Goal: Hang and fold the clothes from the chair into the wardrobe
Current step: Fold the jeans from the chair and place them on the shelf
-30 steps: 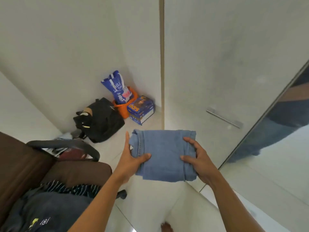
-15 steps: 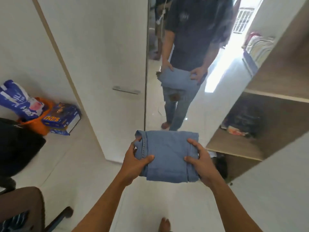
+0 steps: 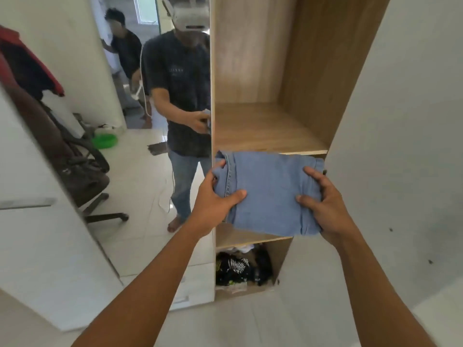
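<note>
Your left hand (image 3: 215,199) and right hand (image 3: 323,204) each grip a side of the folded jeans (image 3: 268,191). You hold them in front of the open wardrobe (image 3: 270,131), just below its bare wooden shelf.

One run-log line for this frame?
stage: placing | left hand: grips folded jeans | right hand: grips folded jeans | state: held before wardrobe shelf, not yet set down | bottom compartment: dark clothes

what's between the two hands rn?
Head view: the folded blue jeans, gripped at its sides by the left hand and right hand, before the wardrobe shelf.
</note>
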Available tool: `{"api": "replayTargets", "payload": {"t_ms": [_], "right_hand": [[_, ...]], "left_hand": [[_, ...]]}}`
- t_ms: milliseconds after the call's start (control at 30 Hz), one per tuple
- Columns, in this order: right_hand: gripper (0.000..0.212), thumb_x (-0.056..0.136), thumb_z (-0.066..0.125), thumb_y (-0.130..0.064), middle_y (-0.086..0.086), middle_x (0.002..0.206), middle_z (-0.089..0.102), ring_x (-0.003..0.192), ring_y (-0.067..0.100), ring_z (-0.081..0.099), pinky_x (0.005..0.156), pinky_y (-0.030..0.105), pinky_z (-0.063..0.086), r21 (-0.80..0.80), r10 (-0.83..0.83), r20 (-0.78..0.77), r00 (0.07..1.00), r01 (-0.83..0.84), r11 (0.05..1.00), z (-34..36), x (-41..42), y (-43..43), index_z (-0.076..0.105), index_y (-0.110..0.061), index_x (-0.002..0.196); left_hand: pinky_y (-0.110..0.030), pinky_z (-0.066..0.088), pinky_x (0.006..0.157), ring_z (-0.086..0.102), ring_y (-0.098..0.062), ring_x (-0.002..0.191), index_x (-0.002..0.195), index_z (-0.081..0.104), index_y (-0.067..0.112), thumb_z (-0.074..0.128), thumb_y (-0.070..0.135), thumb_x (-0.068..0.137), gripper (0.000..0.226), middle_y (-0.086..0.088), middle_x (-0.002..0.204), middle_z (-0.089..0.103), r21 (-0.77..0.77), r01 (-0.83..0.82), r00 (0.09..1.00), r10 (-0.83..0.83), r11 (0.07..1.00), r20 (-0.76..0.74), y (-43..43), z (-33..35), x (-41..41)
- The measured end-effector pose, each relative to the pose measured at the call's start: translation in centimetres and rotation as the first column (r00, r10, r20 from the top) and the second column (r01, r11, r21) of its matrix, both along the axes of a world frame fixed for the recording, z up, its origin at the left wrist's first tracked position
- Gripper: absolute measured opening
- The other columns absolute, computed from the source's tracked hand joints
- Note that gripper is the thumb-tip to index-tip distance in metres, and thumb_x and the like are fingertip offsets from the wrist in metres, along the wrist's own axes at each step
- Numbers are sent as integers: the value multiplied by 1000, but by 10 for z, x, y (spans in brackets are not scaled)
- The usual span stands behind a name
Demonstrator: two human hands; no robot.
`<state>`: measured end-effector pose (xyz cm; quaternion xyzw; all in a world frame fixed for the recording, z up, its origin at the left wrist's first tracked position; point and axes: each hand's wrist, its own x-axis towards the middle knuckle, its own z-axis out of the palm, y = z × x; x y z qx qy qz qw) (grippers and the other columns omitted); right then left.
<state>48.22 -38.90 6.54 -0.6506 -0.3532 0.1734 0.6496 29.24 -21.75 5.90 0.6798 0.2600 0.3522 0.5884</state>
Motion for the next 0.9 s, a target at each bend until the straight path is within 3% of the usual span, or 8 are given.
{"api": "replayTargets", "payload": {"t_ms": [100,200,433,567,667,800,900], "right_hand": [[64,82,70,9,-3,142,53,123,5,56,88,19,54,74,29,55,998,-34,997,30,60,1,57,-26,134],[64,82,71,8,-5,143,52,126,9,55,95,27,55,116,58,101,993,-70,991,59,108,15,57,-27,134],[67,81,70,10,-11,139,51,124,0,52,94,16,51,133,158,195,968,-185,974,104,184,90,55,-26,136],[66,84,67,11,-10,135,49,110,-9,52,81,7,49,108,203,183,962,-224,969,95,211,144,52,-23,138],[67,84,65,14,-14,130,51,109,-10,53,81,6,48,90,222,218,950,-246,965,83,237,191,50,-18,140],[68,80,68,14,-4,136,53,124,8,52,93,12,47,65,184,299,937,-212,975,69,276,262,52,-20,137],[68,75,72,4,-6,133,54,120,-3,51,100,13,40,45,155,392,907,-187,981,69,301,308,53,-21,136]], "left_hand": [[-34,56,97,58,3,111,129,42,48,84,29,77,70,27,122,54,43,-16,996,12,999,85,-3,31,54],[-41,55,98,59,-2,117,135,42,46,84,29,77,74,22,129,55,124,-40,990,22,992,141,2,59,94],[-37,54,100,58,-4,121,146,41,29,83,21,79,80,16,134,56,194,-169,967,125,966,220,51,94,154],[-40,54,100,60,-7,122,146,42,28,83,17,80,78,11,136,57,187,-218,958,173,958,230,95,79,182],[-34,54,99,60,-5,119,144,45,26,83,16,80,76,11,134,59,190,-242,954,197,952,227,137,67,206],[-20,54,92,61,11,106,136,49,30,83,11,80,67,19,123,61,196,-301,939,254,933,232,198,58,245],[-19,53,93,60,14,104,138,52,15,82,6,79,67,12,122,63,216,-361,920,308,907,244,242,54,275]]}}
